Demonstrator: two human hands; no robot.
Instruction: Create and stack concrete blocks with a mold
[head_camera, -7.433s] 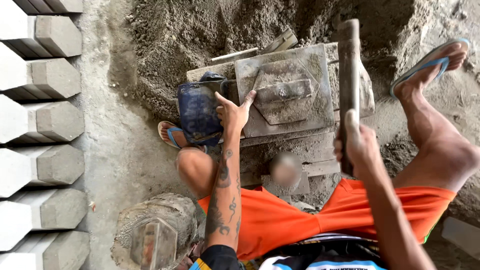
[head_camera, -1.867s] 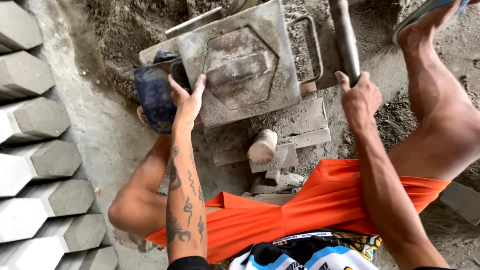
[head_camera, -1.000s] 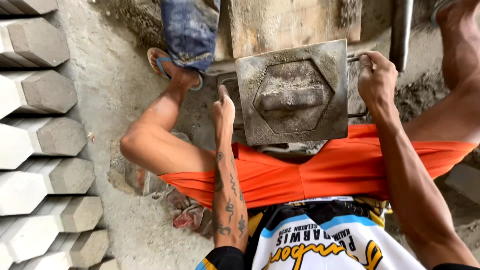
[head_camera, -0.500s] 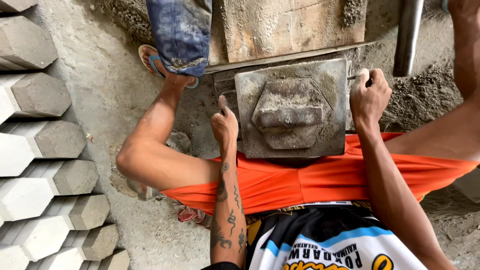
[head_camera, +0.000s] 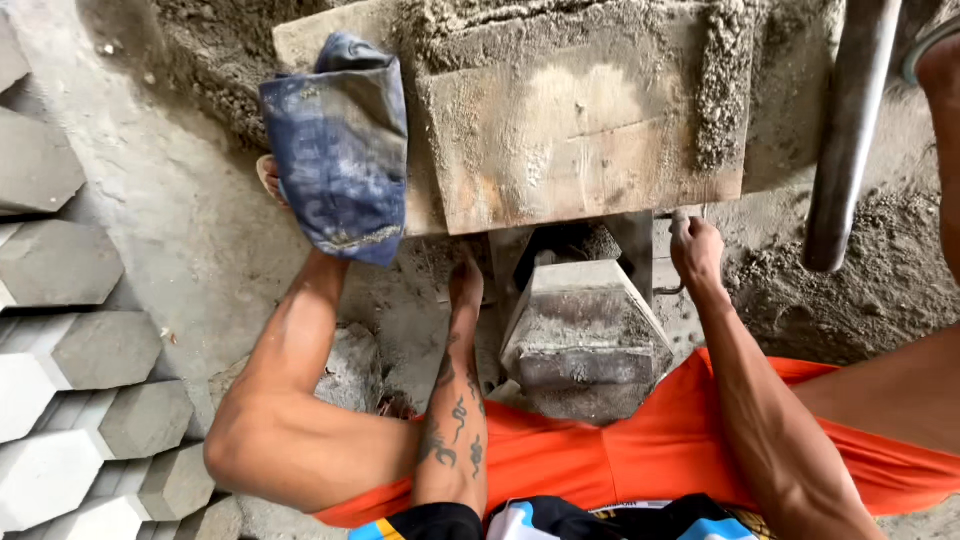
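Note:
A grey metal hexagonal mould, caked with cement, stands tipped up on edge between my knees, just in front of my orange shorts. My left hand reaches down to the mould's left side, its fingers hidden behind the edge. On the right side, my right hand is closed around the mould's thin metal handle. Behind the mould lies a wooden board dusted with damp cement mix.
A folded blue denim cloth lies on the board's left end. Rows of grey hexagonal concrete blocks line the left side. A metal pipe stands at the upper right beside a heap of dark sand.
The mould has tipped from face-up to standing on edge and come closer to my body. Both hands stayed on its sides, and the board behind it is now uncovered.

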